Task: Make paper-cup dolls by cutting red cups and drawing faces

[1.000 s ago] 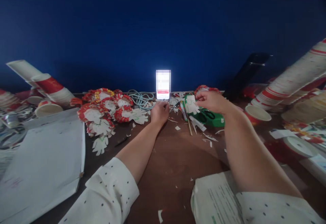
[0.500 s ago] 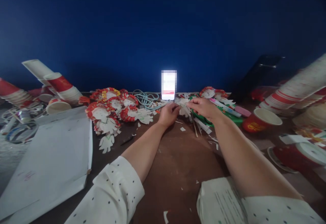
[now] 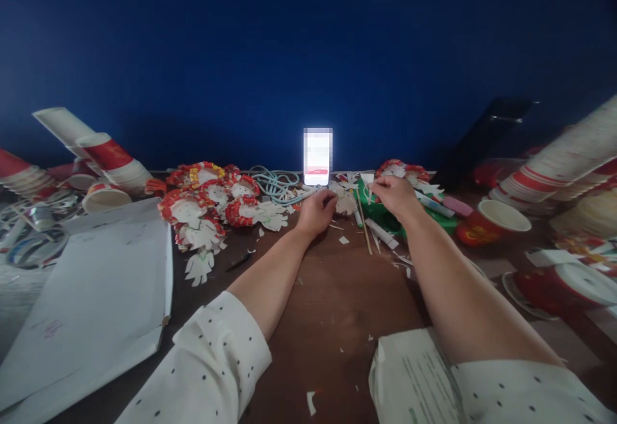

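My left hand (image 3: 317,211) is closed at the back of the brown table, its thumb and fingers curled together. Whatever they hold, if anything, is hidden. White paper cutouts (image 3: 345,200) lie just right of its fingertips. Farther right, my right hand (image 3: 396,196) pinches a small white piece of paper (image 3: 367,180) between thumb and fingers. Beneath that hand is a green object (image 3: 367,200), partly covered. Thin sticks (image 3: 365,225) and a white strip (image 3: 382,234) lie below it. A lit phone (image 3: 317,157) stands upright behind my hands.
Red-and-white paper crafts (image 3: 193,205) are heaped to the left, beside a pale blue cord (image 3: 277,183). A white board (image 3: 110,282) covers the left side. Paper cups (image 3: 506,218) stand at right. A white packet (image 3: 414,372) lies near my right forearm.
My right hand has moved slightly right and up, away from the paper cutouts, with a white paper piece in its pinch. My left hand stays nearly in place.
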Available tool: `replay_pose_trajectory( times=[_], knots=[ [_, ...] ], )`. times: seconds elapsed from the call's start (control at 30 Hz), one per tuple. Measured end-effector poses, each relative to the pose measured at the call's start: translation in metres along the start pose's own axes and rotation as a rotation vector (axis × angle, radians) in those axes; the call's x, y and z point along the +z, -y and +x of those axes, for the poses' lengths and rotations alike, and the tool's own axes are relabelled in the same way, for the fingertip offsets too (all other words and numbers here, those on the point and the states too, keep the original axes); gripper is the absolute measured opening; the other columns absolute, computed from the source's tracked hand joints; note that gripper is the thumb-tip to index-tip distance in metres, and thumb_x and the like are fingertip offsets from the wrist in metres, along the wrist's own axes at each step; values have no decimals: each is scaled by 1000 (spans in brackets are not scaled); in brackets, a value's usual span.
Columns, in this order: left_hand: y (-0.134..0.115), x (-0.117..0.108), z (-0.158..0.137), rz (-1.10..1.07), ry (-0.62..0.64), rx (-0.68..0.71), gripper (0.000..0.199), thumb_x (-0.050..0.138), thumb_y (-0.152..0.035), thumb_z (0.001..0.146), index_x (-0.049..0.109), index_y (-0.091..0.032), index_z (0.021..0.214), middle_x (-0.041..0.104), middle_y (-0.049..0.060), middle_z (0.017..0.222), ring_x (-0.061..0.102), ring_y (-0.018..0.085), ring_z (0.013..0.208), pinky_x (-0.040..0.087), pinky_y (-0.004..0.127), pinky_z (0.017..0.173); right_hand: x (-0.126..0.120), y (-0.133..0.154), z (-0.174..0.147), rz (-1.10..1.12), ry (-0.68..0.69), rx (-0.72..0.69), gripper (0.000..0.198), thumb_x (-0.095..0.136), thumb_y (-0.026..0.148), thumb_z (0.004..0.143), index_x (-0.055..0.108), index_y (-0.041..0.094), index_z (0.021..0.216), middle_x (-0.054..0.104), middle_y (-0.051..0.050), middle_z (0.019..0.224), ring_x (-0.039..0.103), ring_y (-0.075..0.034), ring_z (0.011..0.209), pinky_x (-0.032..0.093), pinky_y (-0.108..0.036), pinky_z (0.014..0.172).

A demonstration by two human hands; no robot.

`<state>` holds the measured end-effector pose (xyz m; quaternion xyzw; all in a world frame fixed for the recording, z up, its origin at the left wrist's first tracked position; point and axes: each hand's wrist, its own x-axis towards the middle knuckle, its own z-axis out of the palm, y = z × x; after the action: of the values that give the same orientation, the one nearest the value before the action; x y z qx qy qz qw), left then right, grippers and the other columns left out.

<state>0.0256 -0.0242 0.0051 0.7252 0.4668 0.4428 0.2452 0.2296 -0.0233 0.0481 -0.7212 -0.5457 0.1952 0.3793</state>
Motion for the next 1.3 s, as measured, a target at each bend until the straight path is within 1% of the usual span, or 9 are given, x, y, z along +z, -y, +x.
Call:
replay_pose_trajectory(
  times=[0.2, 0.3, 0.37, 0.5, 0.6, 0.73, 0.87, 1.1, 1.3],
  knots=[
    [5, 2, 3, 10, -21, -27, 20, 55, -25, 83, 67, -17, 97, 71, 5, 94, 63, 17, 86, 48, 30, 83, -5, -7, 8, -211, -27, -6, 31, 62, 35, 71, 66, 19, 96, 69, -7, 88, 63, -20, 74, 47, -31, 71],
    [5, 2, 3, 16, -9, -48, 21, 55, -25, 83, 67, -17, 99, 71, 5, 95, 63, 17, 88, 48, 30, 84, -2, 0, 1, -193, -50, -67, 32, 61, 36, 72, 64, 20, 100, 69, -7, 94, 63, -20, 81, 47, -32, 74],
    [5, 2, 3, 13, -10, -42, 22, 55, -25, 83, 67, -17, 100, 71, 5, 96, 64, 17, 89, 48, 30, 85, 2, 10, -9, -84, 25, -120, 31, 60, 41, 75, 66, 19, 97, 69, -6, 90, 62, -18, 73, 46, -29, 69],
    [5, 3, 3, -16, -33, -6, 22, 55, -25, 83, 67, -17, 100, 71, 6, 98, 64, 17, 90, 48, 29, 86, 12, 25, -25, 99, 315, -177, 31, 64, 48, 73, 68, 20, 85, 65, 0, 69, 55, -13, 57, 42, -25, 58],
    [6, 4, 3, -50, -43, 7, 23, 54, -26, 84, 67, -17, 100, 71, 6, 97, 63, 16, 89, 48, 28, 84, 17, 25, -28, 128, 373, -170, 28, 68, 46, 68, 66, 19, 74, 58, 3, 59, 50, -11, 53, 38, -24, 55],
    [6, 4, 3, -93, -41, 30, 23, 54, -31, 84, 66, -16, 98, 70, 5, 91, 61, 15, 80, 47, 27, 77, 22, 19, -25, 201, 315, -114, 29, 69, 47, 66, 66, 19, 74, 56, 4, 56, 47, -10, 52, 36, -23, 53],
    [4, 2, 2, -43, -50, 52, 18, 55, -31, 83, 65, -16, 82, 65, 3, 78, 55, 14, 72, 44, 26, 70, 26, 17, -26, 271, 324, -130, 32, 67, 50, 68, 64, 19, 75, 55, 4, 55, 46, -10, 51, 35, -23, 51],
    [1, -2, 1, -9, -82, 68, 24, 49, -33, 87, 62, -17, 76, 63, 2, 73, 54, 13, 70, 41, 25, 68, 22, 23, -31, 140, 286, -183, 41, 64, 59, 67, 62, 18, 69, 46, 6, 49, 37, -9, 47, 29, -23, 49],
    [3, -11, 3, -14, -278, -103, 27, 44, -34, 90, 64, -17, 83, 67, 3, 78, 59, 15, 76, 43, 26, 73, 9, 3, -13, 85, 23, -36, 37, 67, 54, 65, 58, 18, 63, 41, 6, 47, 37, -10, 49, 28, -25, 51]
  ],
)
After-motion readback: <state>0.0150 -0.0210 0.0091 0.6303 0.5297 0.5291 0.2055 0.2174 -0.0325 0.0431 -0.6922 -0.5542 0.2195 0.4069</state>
